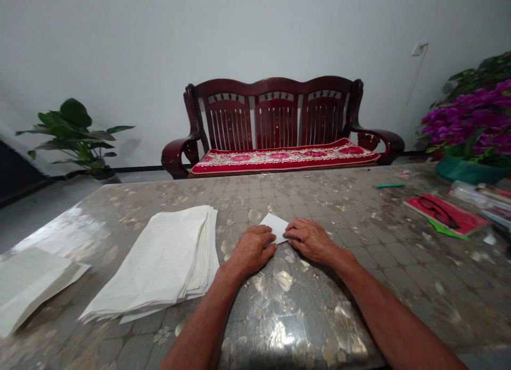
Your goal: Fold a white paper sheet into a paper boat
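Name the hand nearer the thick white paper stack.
Left. The left hand sits right of that stack; the right hand is farther right, at the right edge of the small white paper.

Fingers of the left hand (251, 247) and right hand (309, 239) hide the white paper's (276, 226) nine and three o'clock corners; the frame crops loose sheets (30, 285) at eight.

The camera is riding on the person's head, looking forward and down across the surface (339, 194) from its near side. Its wide view is taking in the left forearm (199, 322) and right forearm (383, 301) close up, entering from the bottom edge, and is placing the white paper (274, 222) near the middle. Farther off, it is facing a settee (275, 104) and pale wall (271, 29) head-on, while the purple flowers (475, 120) are running out of frame at the right.
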The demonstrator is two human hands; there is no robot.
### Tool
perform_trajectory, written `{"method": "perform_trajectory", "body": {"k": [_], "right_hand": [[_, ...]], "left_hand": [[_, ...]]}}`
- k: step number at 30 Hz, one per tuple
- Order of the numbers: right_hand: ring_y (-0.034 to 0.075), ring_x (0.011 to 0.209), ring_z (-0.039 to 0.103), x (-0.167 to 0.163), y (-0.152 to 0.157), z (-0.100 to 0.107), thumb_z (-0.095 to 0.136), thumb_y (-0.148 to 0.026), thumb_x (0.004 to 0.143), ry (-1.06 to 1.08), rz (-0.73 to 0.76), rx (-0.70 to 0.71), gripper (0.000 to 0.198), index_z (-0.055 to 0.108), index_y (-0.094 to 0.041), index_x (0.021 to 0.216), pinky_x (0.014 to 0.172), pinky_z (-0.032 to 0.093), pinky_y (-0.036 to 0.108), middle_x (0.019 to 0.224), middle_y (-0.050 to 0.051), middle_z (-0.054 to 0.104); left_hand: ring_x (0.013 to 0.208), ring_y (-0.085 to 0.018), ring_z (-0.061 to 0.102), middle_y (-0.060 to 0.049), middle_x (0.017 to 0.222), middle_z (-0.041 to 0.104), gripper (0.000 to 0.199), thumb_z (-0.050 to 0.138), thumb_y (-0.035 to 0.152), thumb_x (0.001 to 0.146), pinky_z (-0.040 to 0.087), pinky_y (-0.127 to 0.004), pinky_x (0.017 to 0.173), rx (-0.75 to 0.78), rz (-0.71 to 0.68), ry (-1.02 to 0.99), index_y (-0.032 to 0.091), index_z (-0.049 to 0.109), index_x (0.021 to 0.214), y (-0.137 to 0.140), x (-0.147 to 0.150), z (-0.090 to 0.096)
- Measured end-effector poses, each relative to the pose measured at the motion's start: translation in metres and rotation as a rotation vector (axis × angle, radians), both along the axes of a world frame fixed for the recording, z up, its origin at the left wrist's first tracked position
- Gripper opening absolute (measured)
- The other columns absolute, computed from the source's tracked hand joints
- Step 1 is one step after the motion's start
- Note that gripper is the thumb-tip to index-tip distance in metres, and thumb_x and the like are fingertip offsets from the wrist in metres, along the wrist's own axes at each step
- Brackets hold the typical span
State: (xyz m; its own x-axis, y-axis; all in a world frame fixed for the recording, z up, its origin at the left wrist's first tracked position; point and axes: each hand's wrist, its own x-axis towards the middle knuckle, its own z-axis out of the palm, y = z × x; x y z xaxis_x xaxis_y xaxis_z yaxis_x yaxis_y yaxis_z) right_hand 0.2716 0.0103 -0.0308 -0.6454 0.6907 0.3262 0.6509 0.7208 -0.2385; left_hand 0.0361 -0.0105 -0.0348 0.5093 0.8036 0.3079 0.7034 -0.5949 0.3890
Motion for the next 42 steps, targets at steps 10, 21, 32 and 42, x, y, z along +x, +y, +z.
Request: {"method": "perform_trajectory", "body": {"k": [10, 21, 32, 42], "right_hand": [[0.019, 0.092, 0.062, 0.005, 0.006, -0.005, 0.058, -0.024, 0.097, 0.032, -0.069, -0.028, 0.018, 0.076, -0.021, 0.094, 0.083, 0.045, 0.032, 0.097, 0.005, 0.070], [0.019, 0.092, 0.060, 0.003, 0.003, -0.005, 0.064, -0.028, 0.094, 0.026, -0.099, -0.013, 0.016, 0.077, -0.026, 0.103, 0.080, 0.043, 0.031, 0.097, 0.004, 0.067], [0.018, 0.092, 0.062, 0.003, 0.006, -0.006, 0.069, -0.021, 0.089, 0.054, -0.128, -0.076, 0.012, 0.078, -0.027, 0.095, 0.080, 0.042, 0.030, 0.096, 0.003, 0.070], [0.016, 0.087, 0.063, 0.008, 0.007, -0.002, 0.063, -0.028, 0.093, 0.146, -0.161, -0.206, 0.017, 0.077, -0.022, 0.086, 0.079, 0.042, 0.026, 0.091, 0.003, 0.069]], "left_hand": [[0.102, -0.023, 0.064, -0.007, 0.097, 0.071, 0.021, 0.056, 0.013, 0.082, 0.047, -0.035, 0.098, -0.020, 0.009, -0.024, 0.022, 0.073, 0.093, -0.003, 0.000, 0.004], [0.093, -0.023, 0.064, -0.007, 0.091, 0.073, 0.020, 0.057, 0.030, 0.094, 0.046, -0.034, 0.086, -0.037, 0.082, 0.053, 0.021, 0.074, 0.090, 0.000, -0.017, 0.010], [0.100, -0.021, 0.068, -0.008, 0.107, 0.073, 0.014, 0.058, 0.022, 0.093, 0.052, -0.033, 0.091, 0.010, 0.028, -0.049, 0.021, 0.072, 0.095, -0.003, -0.032, -0.001], [0.102, -0.020, 0.067, -0.009, 0.113, 0.070, 0.018, 0.057, 0.024, 0.094, 0.052, -0.032, 0.092, -0.037, 0.068, -0.141, 0.019, 0.072, 0.085, 0.000, -0.041, -0.002]]}}
